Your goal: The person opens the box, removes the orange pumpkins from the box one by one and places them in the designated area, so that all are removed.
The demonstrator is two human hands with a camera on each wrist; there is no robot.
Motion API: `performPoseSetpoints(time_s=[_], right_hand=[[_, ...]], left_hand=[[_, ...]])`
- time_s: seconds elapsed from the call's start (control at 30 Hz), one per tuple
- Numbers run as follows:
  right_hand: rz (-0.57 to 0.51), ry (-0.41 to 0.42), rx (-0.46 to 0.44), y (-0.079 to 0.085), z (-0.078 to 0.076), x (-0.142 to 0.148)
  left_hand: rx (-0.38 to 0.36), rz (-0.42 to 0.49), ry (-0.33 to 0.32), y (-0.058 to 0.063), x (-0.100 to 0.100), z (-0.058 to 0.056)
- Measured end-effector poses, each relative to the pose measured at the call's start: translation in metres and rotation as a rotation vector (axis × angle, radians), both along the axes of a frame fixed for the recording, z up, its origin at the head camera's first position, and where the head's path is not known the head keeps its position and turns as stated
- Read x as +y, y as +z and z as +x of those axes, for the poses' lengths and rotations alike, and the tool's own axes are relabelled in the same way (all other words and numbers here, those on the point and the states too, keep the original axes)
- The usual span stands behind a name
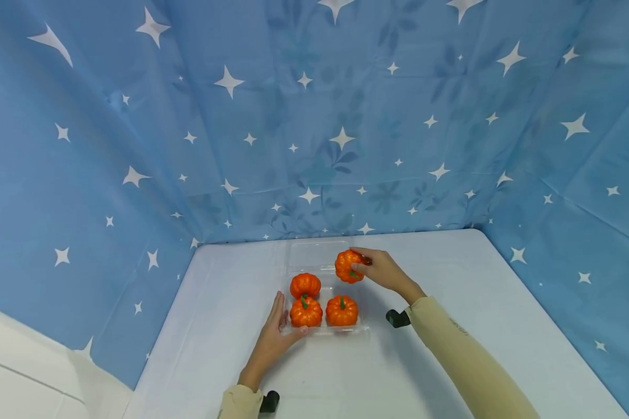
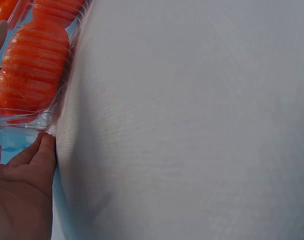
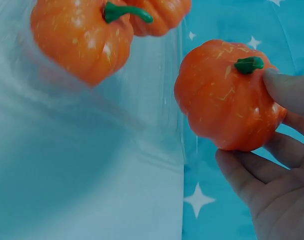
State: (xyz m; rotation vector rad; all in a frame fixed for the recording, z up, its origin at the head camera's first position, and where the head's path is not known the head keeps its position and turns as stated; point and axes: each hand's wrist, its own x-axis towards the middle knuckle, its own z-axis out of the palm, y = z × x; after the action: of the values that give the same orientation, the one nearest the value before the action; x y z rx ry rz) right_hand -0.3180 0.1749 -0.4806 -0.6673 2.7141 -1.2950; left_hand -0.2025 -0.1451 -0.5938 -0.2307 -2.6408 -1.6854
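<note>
The left grip (image 1: pixel 274 338), spread, rests against the clear tray (image 1: pixel 346 329) of three pumpkins (image 1: pixel 342 312); light bracing should suffice. Beyond, the right grip (image 1: pixel 385 271) pinches a fourth pumpkin (image 1: pixel 348 266) near the tray's far right corner, best moved slowly, clear of its neighbours.

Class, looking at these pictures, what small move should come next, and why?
Probably lower the held pumpkin into the far-right space of the box: the right grip holds it near that gap, the three other pumpkins sit elsewhere in the box, and the left grip is at its left side.
</note>
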Motion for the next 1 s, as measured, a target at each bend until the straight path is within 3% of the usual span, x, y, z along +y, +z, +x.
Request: performPoseSetpoints(time_s=[0.33,0.6,1.0], right_hand=[[0.017,-0.110,-0.001,-0.004,0.005,0.036],[0.023,-0.178,-0.017,-0.017,0.007,0.064],[-0.099,-0.290,-0.271,-0.051,0.009,0.076]], left_hand=[[0.012,-0.017,0.008,-0.001,-0.003,0.000],[0.012,0.011,0.006,-0.004,-0.004,-0.002],[-0.007,0.070,-0.006,-0.005,-0.001,-0.003]])
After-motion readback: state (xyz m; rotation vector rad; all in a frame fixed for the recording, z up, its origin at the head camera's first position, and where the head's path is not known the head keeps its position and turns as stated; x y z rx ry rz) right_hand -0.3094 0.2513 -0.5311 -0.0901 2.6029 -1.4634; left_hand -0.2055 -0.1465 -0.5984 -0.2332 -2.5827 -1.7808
